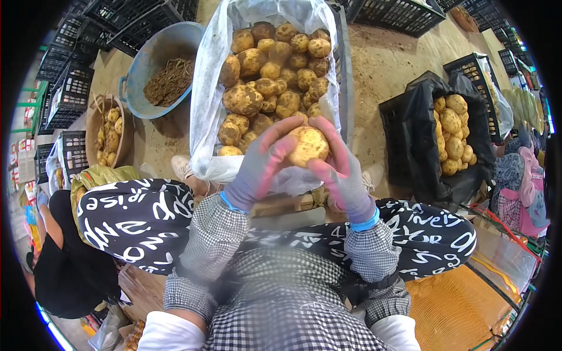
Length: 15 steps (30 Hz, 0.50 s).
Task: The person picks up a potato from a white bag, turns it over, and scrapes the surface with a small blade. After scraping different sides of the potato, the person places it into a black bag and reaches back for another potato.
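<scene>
At the far left, a person in black (73, 257) is partly in view near some black crates (69, 96). Next comes a brown basket (95, 140) holding small potatoes, and just beside it a blue tub (158, 47) with a heap of dark soil (167, 82) in it. In the middle stands a crate with a white liner (205, 117), filled with potatoes that carry patches of dirt. Over its near end, the left hand (263, 161), in a grey and pink glove, has its fingers closed against the left side of 1 pale yellow potato (309, 146). The right hand (341, 169), gloved the same way, has its fingers clamped on the right side, so the potato sits between the 2 hands with its near face showing. A blue band circles each wrist, and the sleeves are checked. Well apart to the right is a crate with a black liner (404, 128), holding cleaner-looking yellow potatoes. At the far right, another person in pink and patterned clothes (521, 187) shows near the edge of the view.
</scene>
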### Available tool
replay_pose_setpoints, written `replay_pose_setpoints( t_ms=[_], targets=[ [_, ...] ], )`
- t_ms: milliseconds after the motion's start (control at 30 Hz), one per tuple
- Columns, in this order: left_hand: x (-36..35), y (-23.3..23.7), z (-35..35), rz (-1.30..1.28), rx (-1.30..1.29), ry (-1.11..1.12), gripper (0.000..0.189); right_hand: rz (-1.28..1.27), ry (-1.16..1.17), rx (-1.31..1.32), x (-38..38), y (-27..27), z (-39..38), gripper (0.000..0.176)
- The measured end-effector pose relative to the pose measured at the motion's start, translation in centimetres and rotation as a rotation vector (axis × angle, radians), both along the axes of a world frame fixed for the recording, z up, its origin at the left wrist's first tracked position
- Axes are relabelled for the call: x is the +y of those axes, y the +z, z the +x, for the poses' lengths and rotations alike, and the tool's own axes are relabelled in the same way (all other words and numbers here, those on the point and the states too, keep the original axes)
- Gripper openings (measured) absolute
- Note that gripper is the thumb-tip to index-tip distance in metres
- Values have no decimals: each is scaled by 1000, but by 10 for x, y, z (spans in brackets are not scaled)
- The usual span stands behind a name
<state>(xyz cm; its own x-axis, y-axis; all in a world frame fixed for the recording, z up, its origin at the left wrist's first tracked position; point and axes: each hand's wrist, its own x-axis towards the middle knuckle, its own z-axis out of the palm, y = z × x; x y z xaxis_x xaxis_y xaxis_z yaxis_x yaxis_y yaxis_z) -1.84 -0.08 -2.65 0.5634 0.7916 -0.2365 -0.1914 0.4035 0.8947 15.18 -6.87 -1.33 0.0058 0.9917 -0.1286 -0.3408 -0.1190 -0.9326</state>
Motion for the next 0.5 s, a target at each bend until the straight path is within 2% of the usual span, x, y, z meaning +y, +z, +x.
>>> replay_pose_setpoints(
  t_ms=[67,200,300,367,500],
  targets=[
    [0,10,1,-171,-127,9,55,-5,55,-8,-1,8,10,76],
    [0,11,-2,-199,-128,-16,54,-64,49,-35,-1,7,11,64],
    [-2,4,0,-153,-75,-19,55,-153,8,-95,-1,-5,7,63],
    [-7,-9,1,-42,17,-49,57,-171,-51,-35,0,-13,10,63],
    [-3,7,7,-77,-130,68,65,-24,-274,-27,0,-21,-1,60]
  ],
)
